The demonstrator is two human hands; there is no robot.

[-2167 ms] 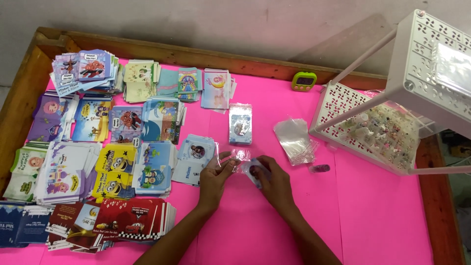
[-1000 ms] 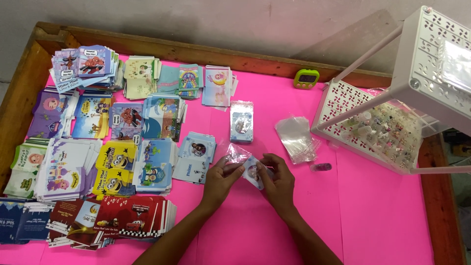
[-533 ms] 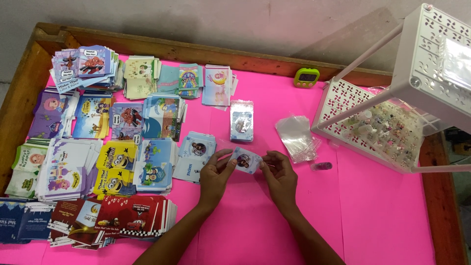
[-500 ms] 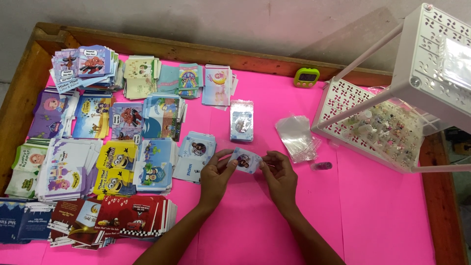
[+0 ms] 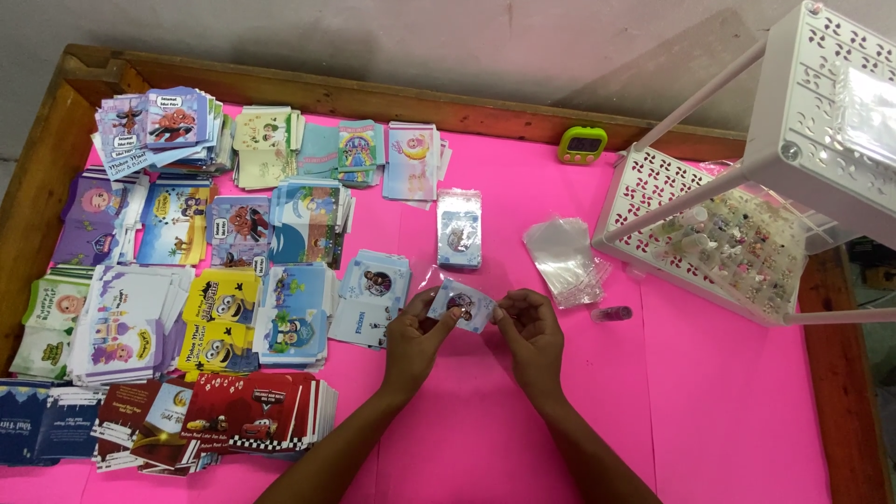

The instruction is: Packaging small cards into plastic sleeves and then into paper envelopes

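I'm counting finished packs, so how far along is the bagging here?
Done: one bagged card pack lies flat on the pink table. In hand: the left hand and right hand each pinch an end of a small card in a clear sleeve. Left: a heap of empty clear sleeves beside the white rack and many stacks of printed cards look unbagged.

Card stacks (image 5: 201,280) cover the left half of the bench (image 5: 728,411). At mid-bench the left hand (image 5: 415,338) and right hand (image 5: 532,338) hold a small card (image 5: 461,304) between them — left hand on its left edge, right on its right. Behind it lies a sleeved card (image 5: 459,229); a pile of sleeves (image 5: 563,259) sits to the right, just before the rack (image 5: 737,224). A timer (image 5: 582,145) stands at the back edge.
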